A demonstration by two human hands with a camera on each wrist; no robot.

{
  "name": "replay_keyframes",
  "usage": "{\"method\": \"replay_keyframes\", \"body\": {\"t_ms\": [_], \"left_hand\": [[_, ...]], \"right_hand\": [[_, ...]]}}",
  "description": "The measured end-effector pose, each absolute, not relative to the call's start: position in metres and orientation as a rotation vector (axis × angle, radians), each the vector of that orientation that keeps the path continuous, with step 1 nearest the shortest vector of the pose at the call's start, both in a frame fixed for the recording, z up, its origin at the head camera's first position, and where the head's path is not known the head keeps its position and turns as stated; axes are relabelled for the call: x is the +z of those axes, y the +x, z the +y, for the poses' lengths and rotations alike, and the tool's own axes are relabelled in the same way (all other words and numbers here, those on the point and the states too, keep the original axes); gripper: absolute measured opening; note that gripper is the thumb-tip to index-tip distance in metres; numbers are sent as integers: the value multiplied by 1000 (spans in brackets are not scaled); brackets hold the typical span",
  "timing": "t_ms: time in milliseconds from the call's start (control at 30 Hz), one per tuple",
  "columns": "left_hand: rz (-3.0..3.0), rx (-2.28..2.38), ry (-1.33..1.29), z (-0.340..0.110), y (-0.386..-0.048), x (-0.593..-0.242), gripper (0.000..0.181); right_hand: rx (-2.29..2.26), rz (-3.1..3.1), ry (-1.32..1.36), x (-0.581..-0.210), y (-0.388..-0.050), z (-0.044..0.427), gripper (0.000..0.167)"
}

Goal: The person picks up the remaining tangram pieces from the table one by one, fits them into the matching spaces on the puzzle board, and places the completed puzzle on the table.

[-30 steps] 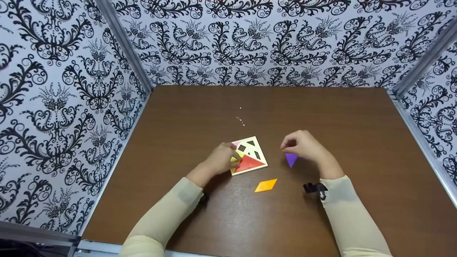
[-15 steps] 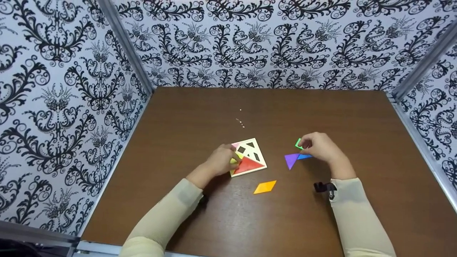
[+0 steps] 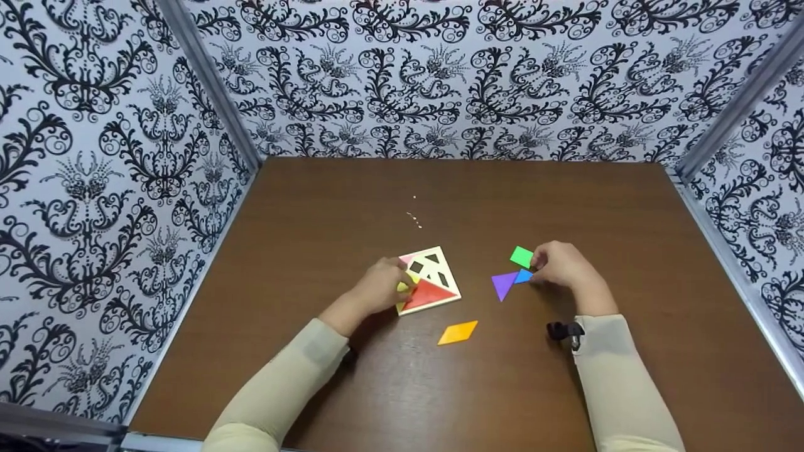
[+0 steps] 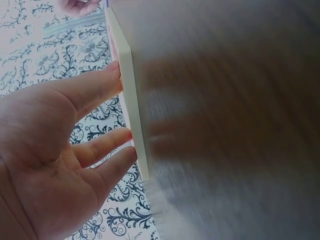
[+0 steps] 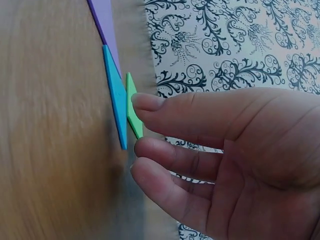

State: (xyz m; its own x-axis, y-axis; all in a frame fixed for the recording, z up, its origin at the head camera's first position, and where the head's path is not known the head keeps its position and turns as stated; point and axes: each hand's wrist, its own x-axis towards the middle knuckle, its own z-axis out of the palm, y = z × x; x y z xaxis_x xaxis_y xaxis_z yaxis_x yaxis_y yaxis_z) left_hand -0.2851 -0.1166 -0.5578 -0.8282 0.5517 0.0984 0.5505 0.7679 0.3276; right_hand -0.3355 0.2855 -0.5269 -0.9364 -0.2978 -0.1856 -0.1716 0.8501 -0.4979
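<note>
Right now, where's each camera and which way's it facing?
Head: head-worn, facing forward and down at the table; left grip, right grip, sleeves show.
Left wrist: on that wrist, facing the puzzle board edge-on; left grip shows, right grip partly.
Right wrist: likewise, facing the blue piece; right grip shows.
Head and right wrist share the green square.

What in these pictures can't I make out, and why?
Head: the left hand covers part of the flat yellow piece and the flat pink piece.
Head: the right hand covers part of the flat blue piece.
Head: the tiny pale specks beyond the cream square tray are too small to identify.
Left wrist: the tray is edge-on, so its cut-outs don't show.
Right wrist: the top edge crops the flat purple triangle.
</note>
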Motion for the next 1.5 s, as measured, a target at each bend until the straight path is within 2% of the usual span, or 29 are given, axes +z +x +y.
{"method": "replay_keyframes", "body": {"t_ms": [433,633,933,1267,1500], "left_hand": [[2956,547,914,-122,-294,-552,19],[2945,563,893,-122,-290,-556,17],[2950,575,914,-120,-292,-553,16],[2926,588,907,-118,-286,-555,18],[2933,593,903,-118,-285,-557,18]], "right_hand": [[-705,2789,-344,-524,-344,275,31],[-797,2758,-501,-535,-342,264,35],[-808,2752,-647,-529,-336,246,27],[-581,2547,-914,-531,-292,180,29],[-416,2620,-938,-538,-272,151,38]]}}
